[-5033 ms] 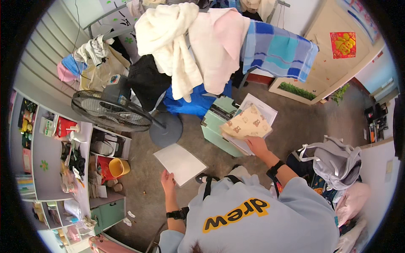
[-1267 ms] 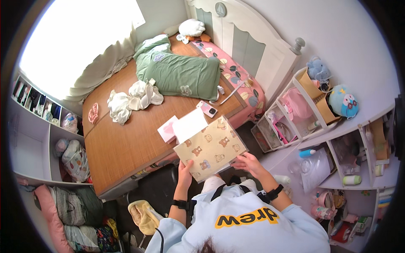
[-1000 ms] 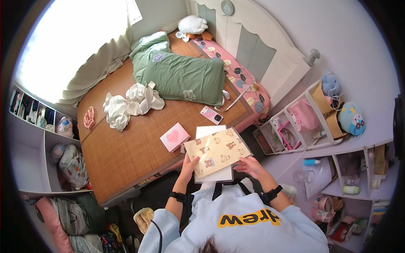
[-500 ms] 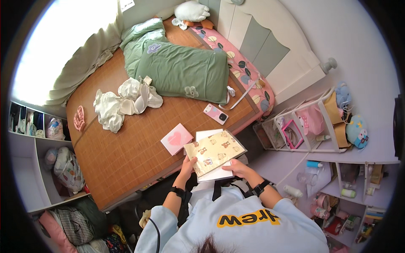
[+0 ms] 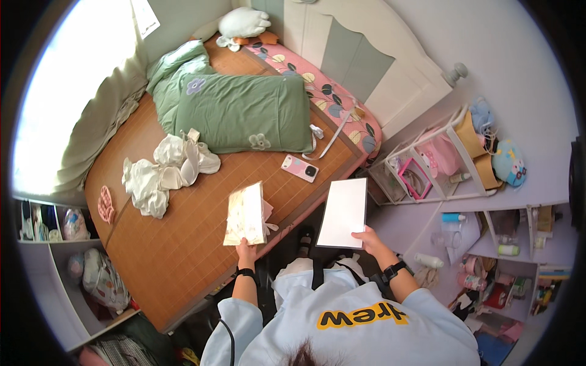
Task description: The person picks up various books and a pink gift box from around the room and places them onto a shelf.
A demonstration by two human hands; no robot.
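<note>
My left hand point(image 5: 246, 254) grips the lower edge of a cream packet with small bear prints point(image 5: 245, 213), tilted so glare washes out its face. Apart from it, my right hand point(image 5: 370, 240) pinches the lower right corner of a plain white rectangular sheet point(image 5: 343, 212) with a dark border. Both are raised in front of me, the packet over the bed's near edge. Mostly hidden behind the packet is a pink card point(image 5: 267, 211). A pink phone with a dark camera block point(image 5: 300, 168) lies on the bed beyond.
The bed has a brown woven mat point(image 5: 160, 256), a green quilt point(image 5: 244, 110), crumpled white clothes point(image 5: 149, 186) and a white plush toy point(image 5: 244, 23). At right stands a white rack point(image 5: 448, 198) beside wall shelves point(image 5: 522, 262). Cubbies point(image 5: 38, 268) line the left.
The white sheet and the bear-print packet, stacked together before, are now apart. My left hand has moved left with the packet, my right hand rightward with the sheet. The view has shifted.
</note>
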